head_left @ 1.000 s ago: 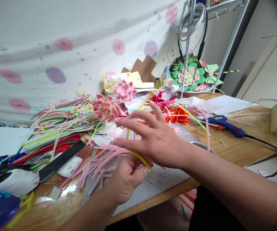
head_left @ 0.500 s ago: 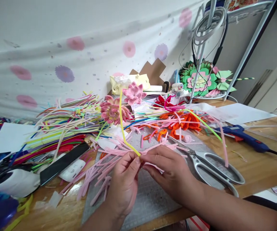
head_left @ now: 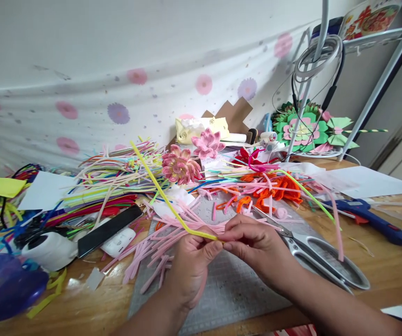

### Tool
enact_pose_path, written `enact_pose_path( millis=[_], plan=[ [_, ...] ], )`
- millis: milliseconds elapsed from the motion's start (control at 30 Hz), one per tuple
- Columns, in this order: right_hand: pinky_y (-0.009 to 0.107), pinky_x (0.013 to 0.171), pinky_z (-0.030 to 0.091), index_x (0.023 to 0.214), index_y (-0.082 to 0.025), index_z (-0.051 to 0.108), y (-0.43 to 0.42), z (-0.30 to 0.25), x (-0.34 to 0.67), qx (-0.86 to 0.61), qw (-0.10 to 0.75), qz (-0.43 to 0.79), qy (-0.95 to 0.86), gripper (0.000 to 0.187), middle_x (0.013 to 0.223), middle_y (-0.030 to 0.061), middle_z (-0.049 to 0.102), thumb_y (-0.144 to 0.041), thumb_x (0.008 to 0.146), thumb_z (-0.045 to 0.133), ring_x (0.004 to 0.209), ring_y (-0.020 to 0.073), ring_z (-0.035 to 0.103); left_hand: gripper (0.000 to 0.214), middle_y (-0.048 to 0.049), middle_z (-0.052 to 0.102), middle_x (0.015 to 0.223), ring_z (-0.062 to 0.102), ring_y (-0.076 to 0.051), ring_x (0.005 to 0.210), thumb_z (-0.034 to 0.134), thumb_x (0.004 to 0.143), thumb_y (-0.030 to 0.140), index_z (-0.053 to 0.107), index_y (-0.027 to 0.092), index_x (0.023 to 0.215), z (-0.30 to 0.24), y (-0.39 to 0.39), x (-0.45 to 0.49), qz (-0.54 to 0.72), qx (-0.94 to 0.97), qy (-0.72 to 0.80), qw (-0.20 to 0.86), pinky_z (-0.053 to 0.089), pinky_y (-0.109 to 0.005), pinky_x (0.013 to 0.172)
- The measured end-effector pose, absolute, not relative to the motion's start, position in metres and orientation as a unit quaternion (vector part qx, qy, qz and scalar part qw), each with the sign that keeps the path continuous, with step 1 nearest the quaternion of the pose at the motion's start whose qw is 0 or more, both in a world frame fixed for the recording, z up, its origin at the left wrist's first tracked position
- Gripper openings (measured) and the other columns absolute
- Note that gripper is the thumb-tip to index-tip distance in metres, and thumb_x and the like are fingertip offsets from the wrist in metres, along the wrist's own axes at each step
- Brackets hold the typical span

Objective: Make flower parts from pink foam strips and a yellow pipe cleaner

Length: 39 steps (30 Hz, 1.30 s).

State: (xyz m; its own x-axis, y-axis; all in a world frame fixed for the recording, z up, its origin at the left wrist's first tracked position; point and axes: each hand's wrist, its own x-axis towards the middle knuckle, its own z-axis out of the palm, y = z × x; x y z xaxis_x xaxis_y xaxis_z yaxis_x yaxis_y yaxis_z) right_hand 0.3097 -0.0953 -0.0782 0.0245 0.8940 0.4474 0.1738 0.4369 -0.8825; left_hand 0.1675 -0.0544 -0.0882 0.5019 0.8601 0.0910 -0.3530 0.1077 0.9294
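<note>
A bent yellow pipe cleaner (head_left: 166, 199) runs up and left from my fingers. My left hand (head_left: 194, 261) pinches it near its lower end between thumb and forefinger. Right beside that, my right hand (head_left: 257, 240) has its thumb and fingertips closed on the tip of the same stem; the tip itself is mostly hidden. Below my hands lies a grey cutting mat (head_left: 236, 298). Cut pink pipe cleaners (head_left: 159, 242) are spread over it, partly behind my left hand. Large scissors (head_left: 313, 252) rest to the right of my right hand.
A blue glue gun (head_left: 372, 217) lies at the right. Behind my hands are two pink flowers (head_left: 182, 164) and orange pipe cleaner pieces (head_left: 274, 186). A black phone-like slab (head_left: 110, 228) and heaped coloured pipe cleaners (head_left: 110, 182) are at the left.
The yellow pipe cleaner has swung from nearly upright to leaning far left, and its bend near my fingers is flatter. The view has shifted, so the table things appear farther right.
</note>
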Motion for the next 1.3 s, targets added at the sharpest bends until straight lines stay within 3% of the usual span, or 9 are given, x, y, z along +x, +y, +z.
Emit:
enact_pose_path(
  millis=[167,267,333,433,533,833,1000,1100,1300],
  plan=[
    [0.023,0.057,0.042,0.073,-0.018,0.06,-0.096,-0.075,0.313,-0.523,0.535,0.293,-0.595,0.008,0.073,0.0011,0.058,-0.019,0.079,0.056,0.068,0.0138,0.054,0.014,-0.0001,0.058,0.064,0.051,-0.012,0.062,0.06,0.077,0.024,0.061,0.015,0.066,-0.095,-0.075,0.165,0.424,0.597,0.351,0.584,0.041,-0.023,0.061],
    [0.023,0.056,0.039,0.072,-0.018,0.056,-0.097,-0.07,0.317,-0.557,0.485,0.2,-0.644,0.009,0.072,-0.0002,0.057,-0.013,0.079,0.052,0.065,0.0127,0.052,0.003,0.0004,0.062,0.064,0.054,-0.012,0.059,0.059,0.076,0.016,0.061,0.018,0.074,-0.088,-0.092,0.153,0.428,0.779,0.268,0.372,0.042,-0.023,0.058],
    [0.022,0.057,0.038,0.075,-0.018,0.055,-0.1,-0.065,0.316,-0.548,0.446,0.161,-0.689,0.01,0.074,-0.0009,0.057,-0.01,0.078,0.052,0.065,0.012,0.051,0.019,-0.0019,0.066,0.076,0.057,-0.015,0.068,0.062,0.072,0.01,0.062,0.02,0.089,-0.073,-0.097,0.144,0.443,0.855,0.187,0.193,0.044,-0.027,0.068],
    [0.022,0.057,0.036,0.077,-0.019,0.054,-0.109,-0.06,0.309,-0.519,0.408,0.14,-0.738,0.012,0.074,-0.0015,0.058,-0.007,0.078,0.051,0.065,0.0118,0.051,0.013,-0.0034,0.065,0.079,0.057,-0.017,0.076,0.062,0.074,0.01,0.062,0.019,0.083,-0.046,-0.092,0.138,0.388,0.872,0.282,0.094,0.042,-0.028,0.068],
    [0.021,0.057,0.036,0.077,-0.019,0.054,-0.114,-0.057,0.301,-0.493,0.413,0.127,-0.755,0.014,0.072,-0.0019,0.057,-0.006,0.078,0.051,0.064,0.0112,0.051,0.01,0.0001,0.06,0.067,0.054,-0.015,0.066,0.064,0.073,0.013,0.06,0.018,0.065,-0.03,-0.082,0.137,0.299,0.869,0.365,0.147,0.038,-0.025,0.059],
    [0.019,0.059,0.037,0.08,-0.021,0.052,-0.116,-0.06,0.289,-0.449,0.498,0.14,-0.728,0.015,0.07,-0.0034,0.054,-0.006,0.079,0.053,0.064,0.0091,0.048,0.008,0.0013,0.058,0.062,0.05,-0.012,0.06,0.06,0.072,0.015,0.062,0.016,0.064,-0.032,-0.079,0.132,0.31,0.774,0.403,0.379,0.037,-0.023,0.056],
    [0.021,0.063,0.043,0.085,-0.022,0.052,-0.114,-0.065,0.28,-0.423,0.566,0.327,-0.628,0.002,0.077,-0.0014,0.054,-0.021,0.084,0.053,0.071,0.0108,0.052,0.006,-0.0003,0.058,0.063,0.051,-0.013,0.06,0.061,0.071,0.017,0.061,0.015,0.065,-0.031,-0.078,0.131,0.368,0.746,0.382,0.403,0.039,-0.024,0.057],
    [0.024,0.071,0.045,0.096,-0.021,0.05,-0.111,-0.068,0.269,-0.363,0.594,0.476,-0.538,0.018,0.087,0.0001,0.056,-0.028,0.081,0.058,0.08,0.0121,0.055,0.007,0.0019,0.055,0.064,0.049,-0.011,0.058,0.059,0.074,0.019,0.057,0.017,0.068,-0.035,-0.072,0.135,0.432,0.686,0.371,0.453,0.039,-0.022,0.054],
    [0.023,0.054,0.044,0.088,-0.018,0.048,-0.103,-0.069,0.252,-0.337,0.585,0.616,-0.406,0.029,0.064,-0.0044,0.055,-0.033,0.072,0.066,0.053,0.0107,0.057,0.01,0.0062,0.046,0.056,0.039,-0.006,0.052,0.06,0.074,0.018,0.054,0.017,0.066,-0.042,-0.055,0.147,0.514,0.578,0.37,0.515,0.033,-0.017,0.05]
  ],
)
